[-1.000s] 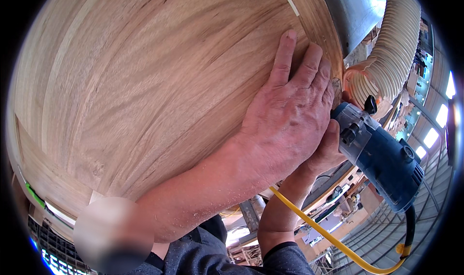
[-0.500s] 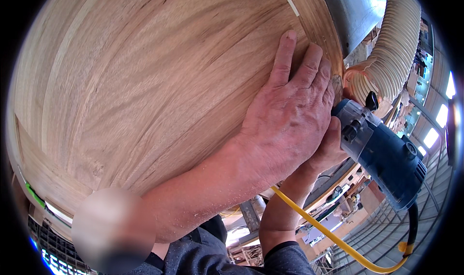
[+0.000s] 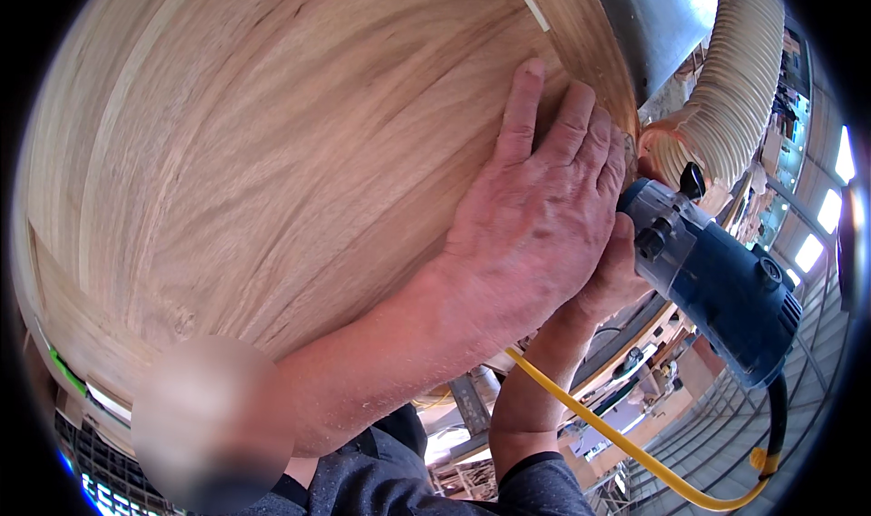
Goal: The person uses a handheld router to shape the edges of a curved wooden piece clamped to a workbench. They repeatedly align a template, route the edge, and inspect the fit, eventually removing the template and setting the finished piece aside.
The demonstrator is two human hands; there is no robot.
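My left hand (image 3: 540, 212) lies palm down near the right edge of a large wooden panel (image 3: 299, 153), its fingers stretched out and slightly spread. Its thumb is hidden. Right beside it, at the panel's edge, a blue trim router (image 3: 726, 285) is tilted, its clear base against the edge and its motor body pointing down to the right. My right hand (image 3: 617, 275) comes up from below, behind the left wrist, and grips the router's base. Only its thumb side shows; the other fingers are hidden. The router's bit is out of sight.
A ribbed hose (image 3: 739, 80) hangs down to the router's base. A grey metal sheet (image 3: 649, 26) lies beyond the panel's far right edge. A yellow cord (image 3: 626, 443) loops below the router. Shelves with tools and timber stand further off.
The panel, my left hand and the router sit slightly further left in the picture. Both hands keep their places against the panel and the router.
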